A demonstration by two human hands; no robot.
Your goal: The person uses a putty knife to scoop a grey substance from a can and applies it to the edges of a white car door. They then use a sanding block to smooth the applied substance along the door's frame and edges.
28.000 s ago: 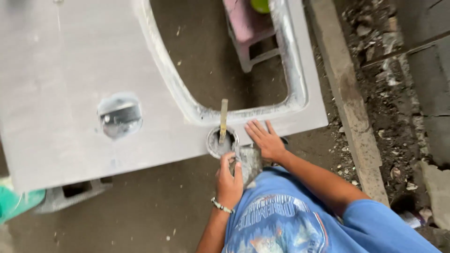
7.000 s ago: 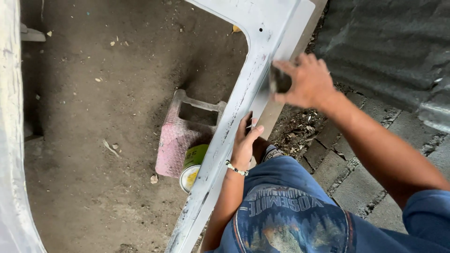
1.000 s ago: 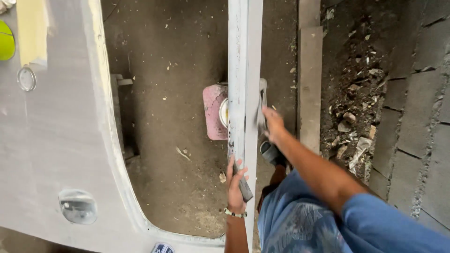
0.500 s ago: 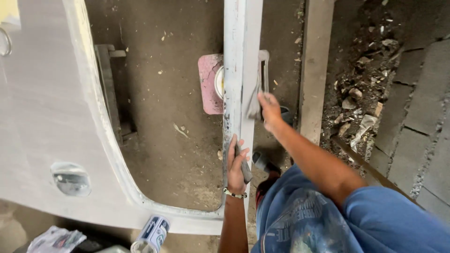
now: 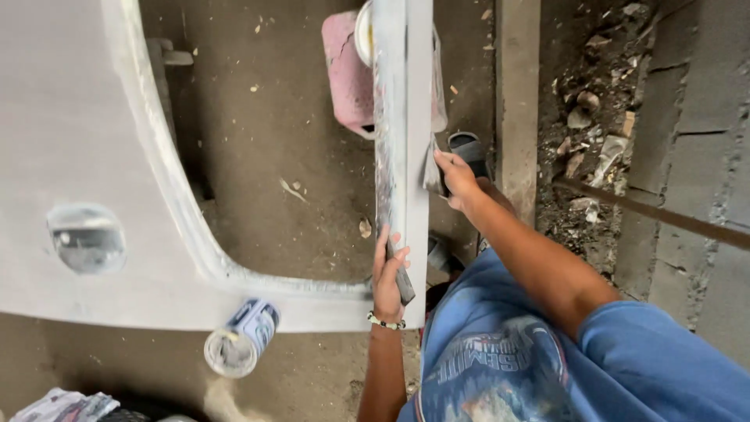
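Primed grey car door panel point(image 5: 94, 156), window-frame strip point(image 5: 402, 141). Left hand point(image 5: 388, 273) grips a putty scraper point(image 5: 404, 283) on the strip's lower end; right hand point(image 5: 455, 178), since slid nearer, pinches a spreader point(image 5: 430, 168) against its outer edge, so filler work proceeds downward. Tin can point(image 5: 241, 337) lies below the panel's bottom edge.

The person wears a blue short-sleeved shirt with a faded print and a beaded bracelet point(image 5: 383, 321).

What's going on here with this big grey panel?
A person leans over a grey car door panel propped above a dirt floor. The left hand steadies the narrow window frame strip and holds a dark flat tool against it. The right hand presses a grey spreader to the strip's edge. A can lies below.
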